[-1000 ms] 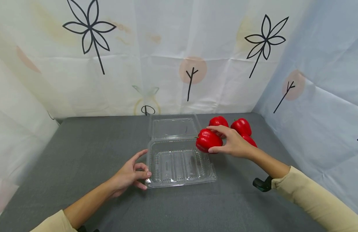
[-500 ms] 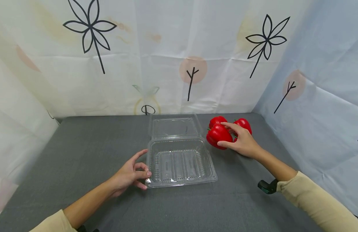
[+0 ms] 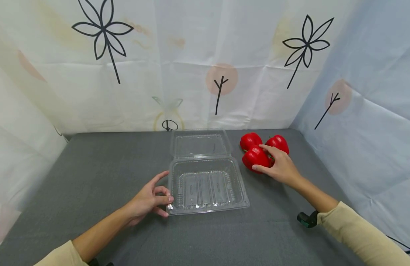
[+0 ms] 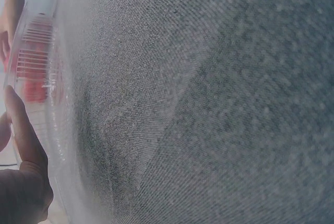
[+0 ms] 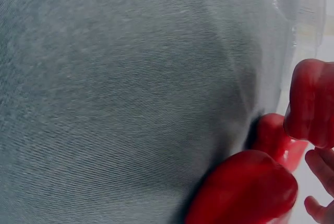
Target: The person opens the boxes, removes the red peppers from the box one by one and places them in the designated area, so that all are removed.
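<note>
A clear plastic clamshell container (image 3: 205, 186) lies open on the table, its lid (image 3: 201, 145) folded back away from me. My left hand (image 3: 146, 201) pinches its left rim, thumb at the near-left corner. In the left wrist view the thumb (image 4: 23, 125) touches the rim. To the right of the container, my right hand (image 3: 279, 164) grips a red bell pepper (image 3: 256, 158) between thumb and fingers. The right wrist view shows this bell pepper (image 5: 312, 104) raised off the cloth. Behind it sit two more red peppers (image 3: 250, 140); another is mostly hidden by the right hand.
A grey cloth (image 3: 118, 166) covers the table. White patterned curtains (image 3: 191, 74) hang at the back and on both sides. In the right wrist view, a large red pepper (image 5: 245, 190) lies close below the held one.
My right hand has carried the bell pepper from above the container's right edge rightward, to the front of the other peppers. The left hand and the container have stayed put.
</note>
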Motion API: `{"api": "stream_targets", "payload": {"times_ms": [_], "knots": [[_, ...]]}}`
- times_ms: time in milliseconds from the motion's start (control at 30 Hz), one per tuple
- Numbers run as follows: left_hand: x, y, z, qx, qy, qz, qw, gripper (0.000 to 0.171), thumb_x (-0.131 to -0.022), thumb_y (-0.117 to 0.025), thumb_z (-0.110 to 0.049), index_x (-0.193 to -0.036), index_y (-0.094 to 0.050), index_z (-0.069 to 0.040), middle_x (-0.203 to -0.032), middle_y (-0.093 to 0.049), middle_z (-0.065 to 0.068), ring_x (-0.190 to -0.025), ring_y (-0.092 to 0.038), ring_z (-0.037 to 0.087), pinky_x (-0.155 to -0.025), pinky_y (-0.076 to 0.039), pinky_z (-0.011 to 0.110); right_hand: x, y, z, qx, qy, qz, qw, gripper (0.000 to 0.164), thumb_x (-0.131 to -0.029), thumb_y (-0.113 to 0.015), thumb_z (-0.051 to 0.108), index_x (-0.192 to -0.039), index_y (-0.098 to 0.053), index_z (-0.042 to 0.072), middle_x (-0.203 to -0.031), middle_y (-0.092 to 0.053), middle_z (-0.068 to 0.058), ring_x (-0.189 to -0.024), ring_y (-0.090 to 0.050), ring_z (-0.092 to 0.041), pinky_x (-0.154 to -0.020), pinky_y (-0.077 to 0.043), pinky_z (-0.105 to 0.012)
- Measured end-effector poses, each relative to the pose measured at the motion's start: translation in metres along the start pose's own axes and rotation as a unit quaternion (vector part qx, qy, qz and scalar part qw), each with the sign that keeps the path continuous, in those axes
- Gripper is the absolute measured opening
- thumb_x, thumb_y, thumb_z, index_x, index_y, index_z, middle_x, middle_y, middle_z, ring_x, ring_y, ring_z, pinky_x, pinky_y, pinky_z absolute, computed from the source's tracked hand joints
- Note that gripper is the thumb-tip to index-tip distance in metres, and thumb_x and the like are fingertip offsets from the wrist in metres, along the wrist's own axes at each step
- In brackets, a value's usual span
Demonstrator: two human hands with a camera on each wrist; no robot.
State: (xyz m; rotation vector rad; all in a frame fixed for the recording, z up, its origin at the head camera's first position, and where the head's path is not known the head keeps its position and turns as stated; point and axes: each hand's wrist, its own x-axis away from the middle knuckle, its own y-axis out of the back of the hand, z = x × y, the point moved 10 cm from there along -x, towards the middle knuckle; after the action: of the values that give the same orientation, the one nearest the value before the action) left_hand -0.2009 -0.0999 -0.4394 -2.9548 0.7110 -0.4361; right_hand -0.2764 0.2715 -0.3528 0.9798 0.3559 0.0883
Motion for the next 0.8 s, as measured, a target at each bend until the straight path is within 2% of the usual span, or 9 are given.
{"api": "stream_targets", "payload": {"times_ms": [300,367,467,567,800], "knots": [[0.001,-0.001,0.001,0.004,0.002,-0.003,1.0000,0.096,-0.088,-0.073,-0.002,-0.158,-0.009,-0.019,-0.093,-0.054,0.007,-0.081,-0.061,0.019,-0.065,-0.060,0.044,0.000,-0.006,-0.002,0.031,0.008,-0.016,0.999,0.076,-0.078,-0.083,0.033,-0.140,-0.051,0.004,-0.130,-0.058,-0.022,-0.114,-0.050,-0.039,-0.083,-0.053,-0.060],[0.001,-0.001,0.000,0.005,0.001,-0.003,1.0000,0.096,-0.087,-0.073,-0.001,-0.158,-0.010,-0.019,-0.093,-0.053,0.007,-0.081,-0.061,0.019,-0.066,-0.060,0.045,0.000,-0.008,-0.001,0.044,0.014,-0.020,0.999,0.076,-0.076,-0.083,0.033,-0.139,-0.052,0.003,-0.129,-0.059,-0.022,-0.113,-0.052,-0.040,-0.091,-0.048,-0.062],[0.001,-0.001,0.000,0.005,0.000,-0.003,1.0000,0.096,-0.088,-0.073,-0.002,-0.158,-0.010,-0.019,-0.093,-0.053,0.006,-0.081,-0.061,0.019,-0.066,-0.060,0.045,-0.001,-0.009,0.001,0.058,0.031,-0.030,0.997,0.076,-0.074,-0.085,0.033,-0.136,-0.054,0.001,-0.126,-0.062,-0.022,-0.111,-0.057,-0.039,-0.105,-0.035,-0.065],[0.001,-0.002,0.000,0.004,-0.002,-0.001,1.0000,0.096,-0.088,-0.072,-0.001,-0.158,-0.009,-0.018,-0.093,-0.053,0.006,-0.082,-0.061,0.019,-0.066,-0.060,0.045,-0.001,-0.011,0.003,0.067,0.046,-0.042,0.996,0.076,-0.071,-0.087,0.032,-0.134,-0.057,0.001,-0.124,-0.064,-0.021,-0.109,-0.060,-0.037,-0.112,-0.022,-0.065],[0.001,-0.002,0.000,0.004,-0.004,0.003,1.0000,0.095,-0.089,-0.071,-0.001,-0.158,-0.008,-0.018,-0.093,-0.054,0.006,-0.082,-0.060,0.018,-0.066,-0.060,0.044,0.001,-0.020,0.001,0.082,0.055,-0.040,0.994,0.073,-0.075,-0.085,0.033,-0.134,-0.057,0.000,-0.123,-0.065,-0.021,-0.108,-0.062,-0.037,-0.115,-0.018,-0.063]]}}
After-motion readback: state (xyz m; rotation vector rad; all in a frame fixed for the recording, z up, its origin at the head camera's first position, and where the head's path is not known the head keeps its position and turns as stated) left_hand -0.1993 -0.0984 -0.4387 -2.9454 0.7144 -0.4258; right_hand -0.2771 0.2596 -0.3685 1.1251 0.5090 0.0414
